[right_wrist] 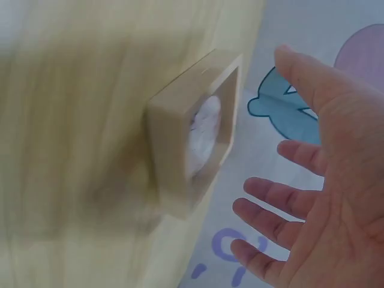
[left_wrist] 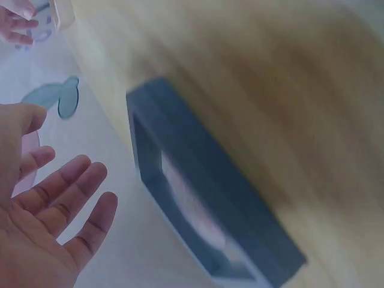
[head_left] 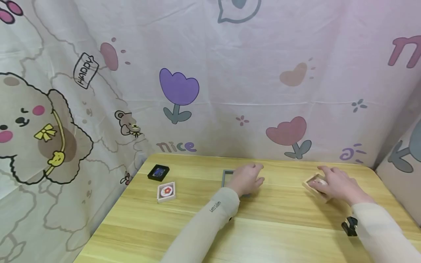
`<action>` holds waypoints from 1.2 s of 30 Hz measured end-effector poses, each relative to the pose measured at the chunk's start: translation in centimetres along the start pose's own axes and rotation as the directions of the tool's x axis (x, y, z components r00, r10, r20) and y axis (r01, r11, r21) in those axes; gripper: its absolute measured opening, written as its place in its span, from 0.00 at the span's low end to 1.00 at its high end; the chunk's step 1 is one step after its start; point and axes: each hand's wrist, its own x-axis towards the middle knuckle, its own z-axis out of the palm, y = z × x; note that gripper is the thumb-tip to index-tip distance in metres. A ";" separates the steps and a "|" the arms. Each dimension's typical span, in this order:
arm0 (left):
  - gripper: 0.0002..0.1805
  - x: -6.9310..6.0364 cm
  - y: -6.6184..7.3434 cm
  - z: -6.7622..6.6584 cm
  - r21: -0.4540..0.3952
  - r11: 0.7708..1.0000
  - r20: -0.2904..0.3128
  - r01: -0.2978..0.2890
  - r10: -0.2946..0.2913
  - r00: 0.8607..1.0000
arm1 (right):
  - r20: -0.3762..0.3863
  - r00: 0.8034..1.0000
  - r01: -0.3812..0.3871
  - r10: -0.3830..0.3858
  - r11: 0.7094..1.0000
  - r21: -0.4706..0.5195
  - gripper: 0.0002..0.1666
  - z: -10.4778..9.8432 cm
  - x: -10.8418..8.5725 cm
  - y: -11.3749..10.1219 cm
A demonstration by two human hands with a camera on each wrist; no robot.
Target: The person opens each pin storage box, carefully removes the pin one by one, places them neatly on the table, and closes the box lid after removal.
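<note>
- Lettering (head_left: 215, 206) on the left sleeve (head_left: 200, 230), looks like "LetsSlim"; "HAPPY" and "nice" on the curtain (head_left: 223, 109)!
- Left grip (head_left: 245, 179), fingers apart, hides much of the slate-grey frame (left_wrist: 207, 168) by the table's (head_left: 289, 237) far edge.
- Right grip (head_left: 338, 184), fingers apart too, partly covers the pale wooden frame (right_wrist: 168, 156) near the far right corner; its whitish disc (right_wrist: 205, 135) is blurred.

left fingers (head_left: 257, 168) near grey frame (head_left: 224, 179) | right fingers (head_left: 326, 170) over wooden box (head_left: 311, 191) | wood-grain tabletop (head_left: 279, 230)
</note>
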 end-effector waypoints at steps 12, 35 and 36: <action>0.27 -0.7 2.7 2.0 -0.010 0.998 0.044 -0.069 0.069 0.997 | 0.016 0.999 -0.038 0.038 0.999 0.005 0.68 1.4 -1.5 1.5; 0.23 -1.1 5.8 3.6 0.095 0.985 0.078 -0.143 0.136 0.988 | -0.003 1.000 -0.030 0.030 1.000 0.002 0.69 3.6 -2.0 2.6; 0.23 -1.1 5.8 3.6 0.094 0.985 0.078 -0.142 0.135 0.988 | -0.004 0.999 -0.032 0.032 0.999 0.003 0.69 3.6 -1.9 2.5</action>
